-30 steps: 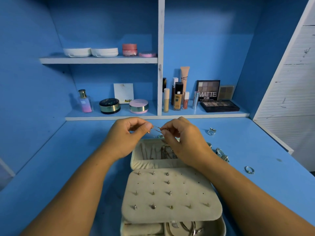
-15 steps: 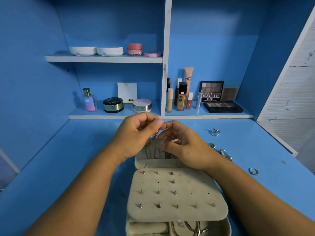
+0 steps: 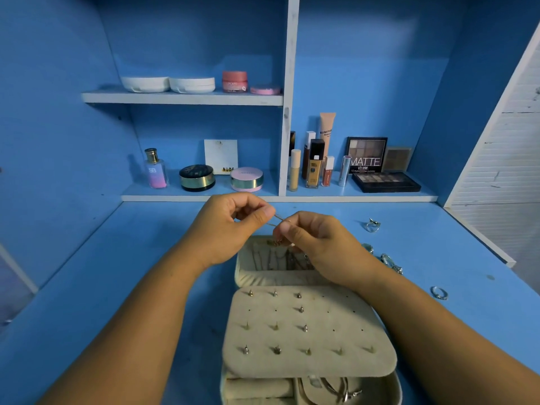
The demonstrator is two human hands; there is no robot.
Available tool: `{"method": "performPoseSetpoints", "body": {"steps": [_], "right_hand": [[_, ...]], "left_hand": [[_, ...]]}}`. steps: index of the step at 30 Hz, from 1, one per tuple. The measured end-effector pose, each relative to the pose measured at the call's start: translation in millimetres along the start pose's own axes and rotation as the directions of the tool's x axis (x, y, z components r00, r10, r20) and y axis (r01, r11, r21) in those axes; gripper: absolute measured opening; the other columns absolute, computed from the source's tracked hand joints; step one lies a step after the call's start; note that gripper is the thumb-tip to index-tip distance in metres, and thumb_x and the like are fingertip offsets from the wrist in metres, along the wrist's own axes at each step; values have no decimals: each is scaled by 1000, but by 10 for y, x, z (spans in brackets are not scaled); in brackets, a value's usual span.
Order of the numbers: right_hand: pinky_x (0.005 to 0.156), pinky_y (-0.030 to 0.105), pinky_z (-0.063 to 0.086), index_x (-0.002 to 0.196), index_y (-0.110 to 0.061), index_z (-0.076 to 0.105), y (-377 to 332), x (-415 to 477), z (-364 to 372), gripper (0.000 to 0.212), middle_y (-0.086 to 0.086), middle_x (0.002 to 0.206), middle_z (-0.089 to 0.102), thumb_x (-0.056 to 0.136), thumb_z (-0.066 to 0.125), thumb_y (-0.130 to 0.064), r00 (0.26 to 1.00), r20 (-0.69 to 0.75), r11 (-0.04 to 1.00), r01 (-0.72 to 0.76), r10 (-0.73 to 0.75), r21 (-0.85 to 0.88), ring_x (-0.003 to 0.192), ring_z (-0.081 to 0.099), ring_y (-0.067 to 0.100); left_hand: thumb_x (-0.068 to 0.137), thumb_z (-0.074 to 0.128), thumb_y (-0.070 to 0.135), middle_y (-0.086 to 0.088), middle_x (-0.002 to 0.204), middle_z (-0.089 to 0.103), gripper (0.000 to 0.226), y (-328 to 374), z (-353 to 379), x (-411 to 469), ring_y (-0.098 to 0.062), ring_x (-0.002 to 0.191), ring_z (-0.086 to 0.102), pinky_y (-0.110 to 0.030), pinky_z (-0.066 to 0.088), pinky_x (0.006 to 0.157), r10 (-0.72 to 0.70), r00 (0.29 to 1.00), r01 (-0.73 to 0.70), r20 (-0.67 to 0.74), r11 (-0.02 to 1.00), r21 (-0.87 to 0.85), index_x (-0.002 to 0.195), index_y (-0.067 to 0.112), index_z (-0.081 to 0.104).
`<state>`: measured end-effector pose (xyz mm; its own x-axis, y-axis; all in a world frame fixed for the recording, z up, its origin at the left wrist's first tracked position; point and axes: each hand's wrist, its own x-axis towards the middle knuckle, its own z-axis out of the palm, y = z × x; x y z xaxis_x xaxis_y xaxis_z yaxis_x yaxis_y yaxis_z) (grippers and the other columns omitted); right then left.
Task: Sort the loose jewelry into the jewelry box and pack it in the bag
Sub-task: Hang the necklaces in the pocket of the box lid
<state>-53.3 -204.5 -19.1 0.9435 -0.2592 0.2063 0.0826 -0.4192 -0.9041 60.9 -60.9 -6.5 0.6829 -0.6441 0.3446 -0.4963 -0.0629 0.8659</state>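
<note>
A cream jewelry box (image 3: 242, 276) lies open on the blue desk. Its earring flap (image 3: 321, 358) is folded toward me and carries several studs. Necklaces hang inside the raised lid. Above the lid, my left hand (image 3: 230, 229) and my right hand (image 3: 318, 244) each pinch one end of a thin chain necklace (image 3: 278, 220), stretched short between my fingertips. A small pendant (image 3: 277, 242) dangles under my right fingers. Loose rings lie to the right: one ring (image 3: 372, 225) farther back, another ring (image 3: 439, 293) nearer me, and a silver clasp piece (image 3: 391, 263) between them.
Behind the desk stands a blue shelf unit (image 3: 181, 97) with compacts, a perfume bottle (image 3: 156, 169), foundation bottles (image 3: 314, 165) and eyeshadow palettes (image 3: 385, 181). A white slatted panel (image 3: 502, 159) borders the desk on the right. No bag is in view.
My hands closed together over the lid half a second ago, then drew slightly apart again, so the chain now shows stretched between them. The camera view shifted a little.
</note>
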Motion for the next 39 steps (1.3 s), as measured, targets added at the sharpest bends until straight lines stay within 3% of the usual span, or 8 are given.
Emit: {"method": "performPoseSetpoints", "body": {"steps": [5, 9, 13, 18, 20, 24, 30, 39], "right_hand": [[69, 35, 45, 91, -13, 69, -8, 6, 8, 23, 24, 88, 64, 92, 56, -32, 997, -74, 996, -14, 21, 87, 70, 51, 21], [82, 30, 50, 85, -14, 67, 9, 44, 24, 15, 4, 80, 70, 93, 57, -21, 991, -119, 975, -26, 53, 220, 79, 62, 14], [65, 19, 51, 98, -14, 60, 17, 74, 37, 11, -2, 69, 68, 94, 54, -6, 988, -143, 926, -2, 61, 378, 66, 62, 9], [66, 30, 53, 85, -31, 62, 119, 92, 4, 18, -6, 69, 67, 91, 60, -13, 988, -151, 990, 23, -43, -137, 66, 63, 15], [67, 22, 52, 85, -35, 64, 146, 87, -7, 18, -9, 72, 68, 90, 61, -18, 995, -93, 949, 13, -44, -315, 67, 62, 6], [58, 12, 41, 95, -31, 69, 139, 90, -24, 16, -13, 73, 62, 90, 61, -19, 997, 3, 838, 64, -75, -541, 62, 53, 0], [71, 22, 41, 107, -26, 69, 150, 136, -27, 19, -7, 90, 57, 93, 56, -23, 993, 62, 719, 112, -97, -685, 77, 48, 8], [70, 26, 37, 115, -25, 65, 153, 161, 4, 25, -2, 96, 53, 97, 47, -29, 991, 118, 680, 125, -58, -722, 83, 47, 12]], "left_hand": [[87, 66, 29, -6, 88, 73, 7, -17, -9, 6, -9, 82, 64, -23, 54, 77, -117, 992, 119, 38, 992, -48, 83, 25, 69], [95, 58, 28, 13, 80, 73, 12, -11, -6, 7, 3, 80, 67, -20, 45, 70, -223, 969, 235, 108, 966, -106, 88, 23, 65], [94, 60, 27, 11, 76, 72, 10, -39, -20, 12, -1, 74, 67, -21, 45, 66, -294, 955, 297, 48, 937, -185, 88, 22, 66], [89, 69, 28, 8, 79, 71, 9, -113, -24, 17, -4, 70, 63, -11, 47, 60, -335, 940, 335, -63, 942, -5, 90, 20, 70], [85, 73, 30, 9, 78, 72, 6, -163, -12, 12, -5, 75, 66, -18, 50, 69, -324, 940, 335, -103, 935, 114, 83, 25, 71], [84, 73, 30, 14, 69, 65, 13, -189, 47, -15, -2, 69, 60, -19, 44, 60, -244, 960, 277, -138, 896, 346, 72, 31, 68], [85, 70, 32, 11, 70, 68, 8, -216, 139, -46, -12, 72, 63, -33, 56, 69, -114, 989, 150, -98, 815, 560, 83, 26, 74], [85, 70, 32, 12, 72, 64, 3, -193, 139, -50, -6, 66, 55, -24, 46, 60, -35, 999, 38, -17, 762, 646, 85, 29, 69]]}}
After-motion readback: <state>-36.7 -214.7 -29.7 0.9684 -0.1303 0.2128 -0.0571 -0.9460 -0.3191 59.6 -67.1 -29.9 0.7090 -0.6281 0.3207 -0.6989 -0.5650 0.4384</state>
